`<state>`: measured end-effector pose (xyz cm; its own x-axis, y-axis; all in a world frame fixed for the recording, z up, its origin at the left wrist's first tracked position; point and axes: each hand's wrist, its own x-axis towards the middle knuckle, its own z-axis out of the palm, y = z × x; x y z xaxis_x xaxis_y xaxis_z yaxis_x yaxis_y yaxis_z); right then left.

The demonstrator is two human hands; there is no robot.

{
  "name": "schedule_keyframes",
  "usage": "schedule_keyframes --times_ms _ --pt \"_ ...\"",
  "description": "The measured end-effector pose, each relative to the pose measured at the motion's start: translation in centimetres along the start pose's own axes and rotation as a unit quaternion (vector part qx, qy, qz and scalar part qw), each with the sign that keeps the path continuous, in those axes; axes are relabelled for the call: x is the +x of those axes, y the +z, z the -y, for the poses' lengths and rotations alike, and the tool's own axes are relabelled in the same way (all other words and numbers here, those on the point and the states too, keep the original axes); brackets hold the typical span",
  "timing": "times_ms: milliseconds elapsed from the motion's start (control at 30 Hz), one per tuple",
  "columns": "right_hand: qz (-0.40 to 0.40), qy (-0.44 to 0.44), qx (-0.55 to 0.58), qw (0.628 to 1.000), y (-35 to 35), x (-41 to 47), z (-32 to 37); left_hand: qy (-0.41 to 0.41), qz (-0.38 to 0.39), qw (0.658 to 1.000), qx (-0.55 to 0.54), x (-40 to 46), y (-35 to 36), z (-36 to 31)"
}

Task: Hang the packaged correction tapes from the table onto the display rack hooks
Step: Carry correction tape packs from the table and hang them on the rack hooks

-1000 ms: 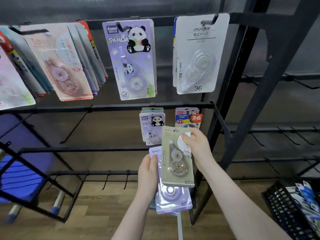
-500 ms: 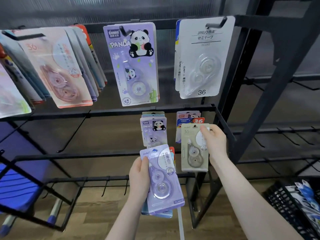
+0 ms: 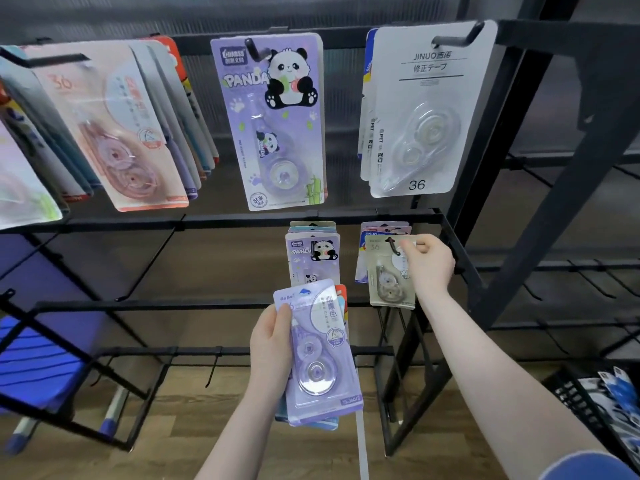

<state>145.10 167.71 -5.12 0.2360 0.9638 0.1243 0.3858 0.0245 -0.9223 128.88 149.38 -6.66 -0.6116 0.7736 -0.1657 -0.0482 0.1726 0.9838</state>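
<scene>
You face a black wire rack (image 3: 346, 223) standing on a wood-plank floor (image 3: 194, 403), with a dark ribbed wall behind it. Take the rack's middle bar as your landmark. Above it hang a pink pack (image 3: 114, 129), a panda pack (image 3: 277, 123) and a white pack (image 3: 419, 112), each fronting a row of others. Below the bar, a smaller panda pack (image 3: 311, 258) hangs on a hook. Far right of the rack, low down, a black crate (image 3: 581, 400) holds more packs, cut off by the edge.

Your right hand (image 3: 429, 265) reaches up just under the bar, its grip pinching the top corner of a beige pack (image 3: 388, 275) at a hook (image 3: 393, 244); the hook's tip shows through the pack's hole. Your left hand (image 3: 273, 341) sits lower, well under the bar, its grip curled round the left edge of a stack fronted by a purple pack (image 3: 318, 351), thumb across the face.

You cannot count the packs behind the purple one, nor read those behind the beige one. The packs at far left are blurred.
</scene>
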Motion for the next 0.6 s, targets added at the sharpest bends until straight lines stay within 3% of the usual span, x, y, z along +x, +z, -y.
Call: schedule_keyframes --times_ms 100,300,400,600 --pt "-0.021 -0.009 -0.001 1.0 -0.1 -0.1 -0.1 0.013 -0.009 1.0 0.008 -0.1 -0.3 -0.4" --pt "-0.035 -0.137 0.031 0.989 -2.3 -3.7 1.1 0.009 0.0 1.0 0.017 -0.1 -0.1 -0.2" --pt "0.04 -0.168 0.045 0.984 -2.7 -6.7 1.5 0.004 0.015 1.0 0.018 -0.2 0.5 0.1" --pt "0.289 -0.052 0.049 0.955 -0.9 -9.3 1.3 0.019 0.039 0.999 0.018 -0.7 1.7 0.5"
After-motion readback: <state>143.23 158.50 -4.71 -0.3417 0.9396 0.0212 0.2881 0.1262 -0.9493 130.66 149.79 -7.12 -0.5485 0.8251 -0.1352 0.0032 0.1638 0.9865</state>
